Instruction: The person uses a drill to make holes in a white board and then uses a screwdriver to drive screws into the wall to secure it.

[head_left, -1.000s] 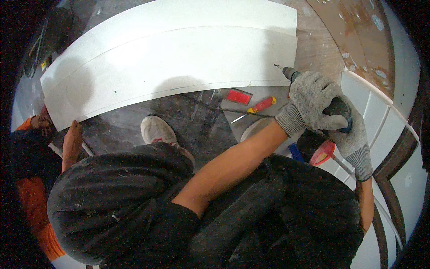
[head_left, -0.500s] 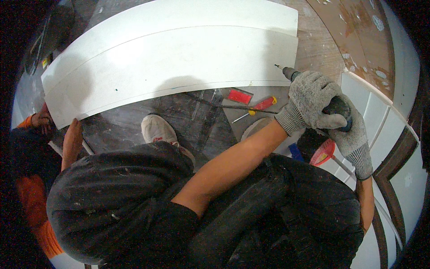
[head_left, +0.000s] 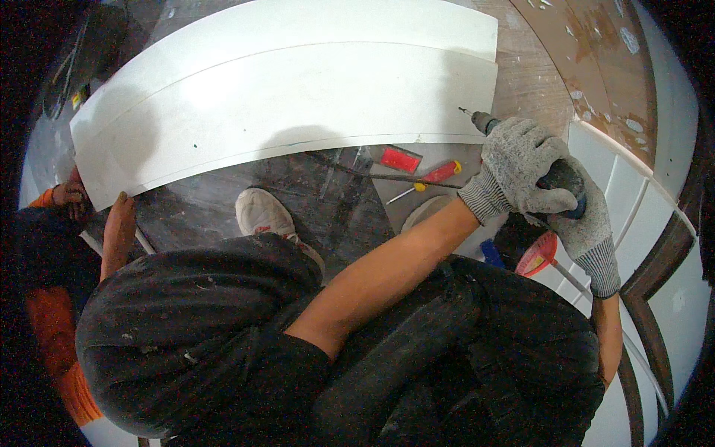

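Both my hands wear grey knit gloves and close round a cordless drill [head_left: 564, 183]. My left hand [head_left: 520, 160] wraps over the front of its body. My right hand [head_left: 585, 231] grips it from behind, its fingers partly hidden under the left hand and the tool. Ahead of the glove, the chuck and thin bit point up and left, over the right end of a large curved white panel [head_left: 313, 93]. Pencil-like curved lines run along this panel. Whether the bit touches it I cannot tell.
At left, a co-worker's hands [head_left: 121, 223] are at the panel's lower corner. A red-and-yellow screwdriver [head_left: 445, 172], a red flat box [head_left: 401, 159] and a cable lie by my shoes [head_left: 264, 212]. A red cone-shaped piece on a rod [head_left: 538, 255] stands beside my right forearm; white panels are further right.
The panel has shifted very slightly in the picture, and the co-worker's near hand is a little higher. My hands keep nearly the same hold on the drill.
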{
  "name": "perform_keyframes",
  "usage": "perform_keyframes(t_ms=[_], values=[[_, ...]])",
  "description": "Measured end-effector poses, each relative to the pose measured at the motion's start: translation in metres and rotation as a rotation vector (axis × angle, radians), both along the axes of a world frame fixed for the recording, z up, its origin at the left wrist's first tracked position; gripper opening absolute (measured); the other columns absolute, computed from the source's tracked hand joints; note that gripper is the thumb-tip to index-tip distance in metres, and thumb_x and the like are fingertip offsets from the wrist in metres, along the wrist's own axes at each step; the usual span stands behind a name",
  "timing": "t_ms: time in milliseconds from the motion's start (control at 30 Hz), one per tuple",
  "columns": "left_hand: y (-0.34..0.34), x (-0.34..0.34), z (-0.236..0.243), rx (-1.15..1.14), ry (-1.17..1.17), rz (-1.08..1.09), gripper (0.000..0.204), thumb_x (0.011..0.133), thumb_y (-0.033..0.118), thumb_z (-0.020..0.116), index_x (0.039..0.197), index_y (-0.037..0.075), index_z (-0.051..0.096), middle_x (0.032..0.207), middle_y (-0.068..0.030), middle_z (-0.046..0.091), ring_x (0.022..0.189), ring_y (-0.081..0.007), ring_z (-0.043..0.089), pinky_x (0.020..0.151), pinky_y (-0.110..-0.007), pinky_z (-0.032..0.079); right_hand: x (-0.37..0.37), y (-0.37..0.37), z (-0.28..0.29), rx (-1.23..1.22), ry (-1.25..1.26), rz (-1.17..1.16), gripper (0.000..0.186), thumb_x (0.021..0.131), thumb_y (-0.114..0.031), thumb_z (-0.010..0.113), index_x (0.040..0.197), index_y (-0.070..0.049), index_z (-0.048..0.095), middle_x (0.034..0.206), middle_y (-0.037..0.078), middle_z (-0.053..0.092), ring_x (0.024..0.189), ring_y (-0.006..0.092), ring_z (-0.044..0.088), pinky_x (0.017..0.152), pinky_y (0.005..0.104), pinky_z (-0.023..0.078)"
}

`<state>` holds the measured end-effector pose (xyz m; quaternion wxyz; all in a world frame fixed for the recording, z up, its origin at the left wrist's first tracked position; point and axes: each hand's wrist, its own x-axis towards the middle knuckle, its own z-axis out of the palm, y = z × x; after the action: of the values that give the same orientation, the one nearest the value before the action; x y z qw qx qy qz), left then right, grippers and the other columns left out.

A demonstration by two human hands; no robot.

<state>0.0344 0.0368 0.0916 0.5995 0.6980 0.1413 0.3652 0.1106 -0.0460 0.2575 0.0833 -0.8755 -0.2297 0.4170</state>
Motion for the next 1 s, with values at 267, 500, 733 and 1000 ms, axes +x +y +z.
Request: perform_keyframes(t_ms=[267,500,733,1000], values=[[0.001,-0.001,-0.001,0.025,0.016,0.005,0.073,0.063,0.076,0.073,0.1,0.013,0.07,0.095,-0.0143,0.066,0.089,-0.0389,0.065,0.079,-0.052,0.052,-0.002,0.005,0.0,0.014,0.016,-0.005,0.069,0.084,-0.006,0.08,0.146,-0.002,0.051,0.136,0.018,0.065,0.126,0.0275,0.063,0.108,0.0384,0.05],[0.0,0.001,-0.002,0.016,-0.013,0.043,0.071,0.064,0.077,0.073,0.097,0.014,0.07,0.092,-0.0134,0.066,0.087,-0.038,0.065,0.078,-0.051,0.052,-0.003,0.007,0.001,0.023,-0.002,0.008,0.07,0.083,-0.006,0.081,0.146,-0.001,0.051,0.135,0.018,0.066,0.126,0.0271,0.063,0.108,0.0382,0.05],[0.0,0.005,-0.001,-0.002,-0.007,0.072,0.066,0.065,0.076,0.074,0.09,0.015,0.069,0.087,-0.0112,0.065,0.083,-0.0347,0.064,0.079,-0.051,0.049,0.001,0.0,-0.002,0.026,-0.054,0.068,0.077,0.077,-0.002,0.083,0.146,-0.001,0.051,0.137,0.019,0.065,0.127,0.0293,0.063,0.109,0.0386,0.049],[-0.005,0.006,-0.005,0.026,-0.008,0.129,0.068,0.063,0.077,0.075,0.089,0.015,0.069,0.09,-0.0116,0.064,0.086,-0.0353,0.064,0.081,-0.052,0.049,0.008,-0.001,-0.007,0.021,-0.01,0.021,0.076,0.073,-0.003,0.083,0.143,-0.003,0.054,0.133,0.018,0.068,0.125,0.0297,0.065,0.107,0.0389,0.051]])
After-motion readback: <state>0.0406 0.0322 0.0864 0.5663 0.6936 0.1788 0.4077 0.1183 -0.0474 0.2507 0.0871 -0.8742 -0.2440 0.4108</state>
